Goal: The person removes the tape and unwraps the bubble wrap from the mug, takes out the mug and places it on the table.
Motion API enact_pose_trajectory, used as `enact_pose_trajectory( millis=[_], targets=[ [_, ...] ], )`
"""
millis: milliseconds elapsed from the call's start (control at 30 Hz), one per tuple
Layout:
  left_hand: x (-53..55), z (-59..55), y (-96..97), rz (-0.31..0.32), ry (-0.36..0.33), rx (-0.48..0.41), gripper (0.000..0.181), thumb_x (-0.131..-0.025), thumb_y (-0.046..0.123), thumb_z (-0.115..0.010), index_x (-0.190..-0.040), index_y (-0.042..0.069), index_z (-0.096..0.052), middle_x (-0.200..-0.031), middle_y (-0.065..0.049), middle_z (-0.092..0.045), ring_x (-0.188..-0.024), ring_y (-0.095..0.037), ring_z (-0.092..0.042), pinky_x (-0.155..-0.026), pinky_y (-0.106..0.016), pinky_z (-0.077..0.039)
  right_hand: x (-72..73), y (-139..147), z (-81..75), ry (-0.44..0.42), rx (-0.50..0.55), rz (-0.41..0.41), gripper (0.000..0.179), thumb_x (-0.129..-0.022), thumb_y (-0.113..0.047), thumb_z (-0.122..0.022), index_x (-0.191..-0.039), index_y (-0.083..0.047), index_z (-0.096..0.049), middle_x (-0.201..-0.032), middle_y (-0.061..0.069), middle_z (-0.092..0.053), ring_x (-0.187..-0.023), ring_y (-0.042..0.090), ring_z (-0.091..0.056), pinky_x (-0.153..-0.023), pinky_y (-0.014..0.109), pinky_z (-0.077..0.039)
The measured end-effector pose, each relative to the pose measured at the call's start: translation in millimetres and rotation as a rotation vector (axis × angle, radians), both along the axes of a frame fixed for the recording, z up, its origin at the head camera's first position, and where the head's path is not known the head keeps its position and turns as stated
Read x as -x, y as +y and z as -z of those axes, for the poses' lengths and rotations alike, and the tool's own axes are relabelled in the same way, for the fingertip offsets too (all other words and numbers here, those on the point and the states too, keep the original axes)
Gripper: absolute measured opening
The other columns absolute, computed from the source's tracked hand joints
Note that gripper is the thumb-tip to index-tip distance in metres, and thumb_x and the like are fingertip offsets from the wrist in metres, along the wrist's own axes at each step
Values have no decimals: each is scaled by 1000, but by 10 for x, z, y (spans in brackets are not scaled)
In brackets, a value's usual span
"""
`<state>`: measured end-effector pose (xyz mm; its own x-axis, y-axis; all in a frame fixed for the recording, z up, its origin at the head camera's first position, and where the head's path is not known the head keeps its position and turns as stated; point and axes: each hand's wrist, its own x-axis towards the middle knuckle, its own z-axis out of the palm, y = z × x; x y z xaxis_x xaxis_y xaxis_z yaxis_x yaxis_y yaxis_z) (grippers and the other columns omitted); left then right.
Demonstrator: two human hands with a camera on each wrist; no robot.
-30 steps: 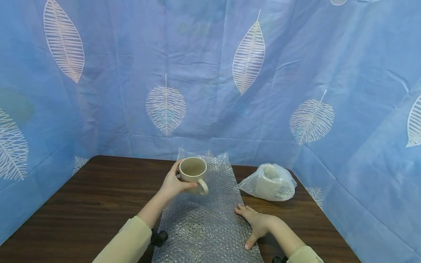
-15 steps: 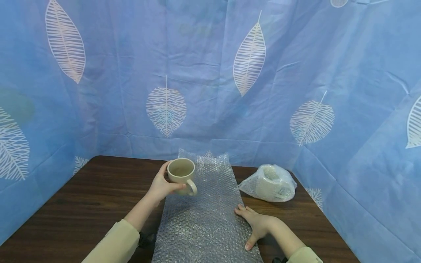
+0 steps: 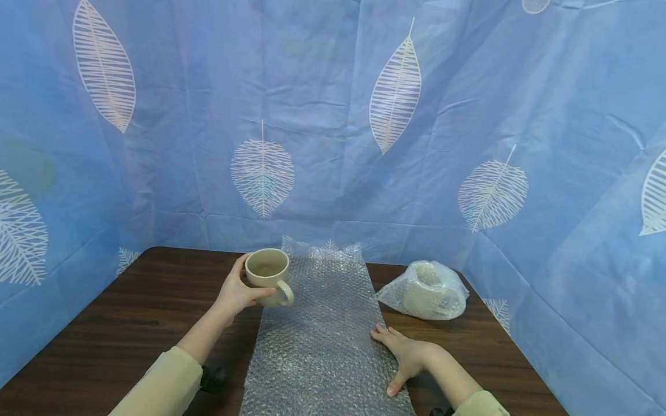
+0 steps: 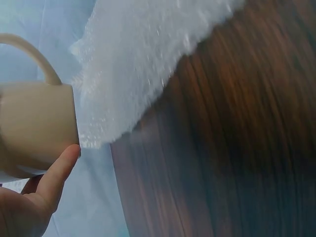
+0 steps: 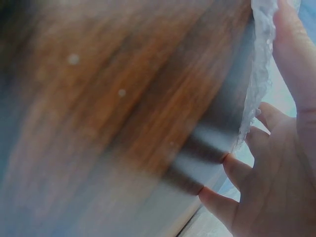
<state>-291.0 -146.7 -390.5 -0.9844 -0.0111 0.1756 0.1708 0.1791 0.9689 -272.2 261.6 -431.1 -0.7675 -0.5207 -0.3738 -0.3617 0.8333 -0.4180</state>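
Note:
My left hand (image 3: 235,293) grips a cream mug (image 3: 267,270) around its body, thumb toward the handle, which points right. The mug is upright, held over the left edge of a long strip of bubble wrap (image 3: 322,335). In the left wrist view the mug (image 4: 37,126) appears at the left with a finger along its base, and the wood tabletop lies beyond. My right hand (image 3: 411,353) rests with fingers spread on the right edge of the bubble wrap. The right wrist view shows those fingertips (image 5: 232,168) touching the wood beside the wrap's edge (image 5: 254,84).
A bubble-wrapped cup-shaped thing (image 3: 429,289) stands at the back right of the dark wood table (image 3: 130,323). A blue cloth with white leaf prints (image 3: 322,115) hangs behind and along both sides. The wrap's far end reaches the table's back edge.
My left hand has carried the mug leftward, from above the middle of the bubble wrap to its left edge. The right hand and the wrapped thing have stayed in place.

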Motion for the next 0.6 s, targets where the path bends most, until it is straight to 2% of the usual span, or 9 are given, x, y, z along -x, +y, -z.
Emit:
enact_pose_trajectory(
  millis=[67, 167, 333, 433, 533, 600],
  targets=[
    [3, 1, -52, -4, 0, 12, 102, -72, 18, -87, -151, 20, -22, -135, -21, -37, -119, -45, -43, -71, -53, -54, 69, 67, 96, 17, 0, -19, 121, -54, -60, -81, -154, -30, -19, -160, 3, -5, -143, 37, -4, -99, 70, -23],
    [14, 6, -133, -15, -4, 27, 102, -72, 20, -86, -150, 21, -21, -136, -20, -36, -120, -44, -42, -71, -51, -54, 129, 115, 179, 30, 2, -42, 120, -55, -62, -80, -154, -34, -18, -160, 1, -5, -143, 37, -4, -97, 71, -25],
    [38, 23, -265, -30, -8, 39, 104, -73, 22, -86, -151, 20, -18, -137, -20, -34, -120, -45, -43, -72, -50, -54, 26, 15, 21, -6, 3, -8, 120, -56, -51, -85, -154, -22, -22, -160, 7, -6, -143, 39, -4, -99, 70, -23],
    [47, 35, -337, -35, -10, 49, 106, -73, 22, -86, -152, 19, -15, -137, -22, -32, -120, -47, -42, -72, -51, -54, 10, 1, -4, -12, 1, -7, 120, -56, -51, -84, -154, -21, -21, -160, 8, -5, -142, 40, -3, -98, 71, -23],
    [46, 45, -398, -48, -10, 60, 107, -73, 23, -86, -152, 18, -14, -138, -23, -32, -120, -47, -42, -72, -50, -54, 147, 100, 192, 3, -1, -20, 122, -54, -58, -82, -154, -29, -19, -160, 3, -3, -143, 38, -2, -98, 71, -24],
    [45, 51, -437, -57, -11, 66, 107, -74, 24, -85, -152, 17, -13, -138, -24, -32, -119, -48, -41, -72, -51, -54, 312, 211, 412, 1, 26, -31, 122, -52, -60, -82, -153, -35, -18, -160, -1, -1, -143, 37, 0, -98, 72, -23]
  ],
)
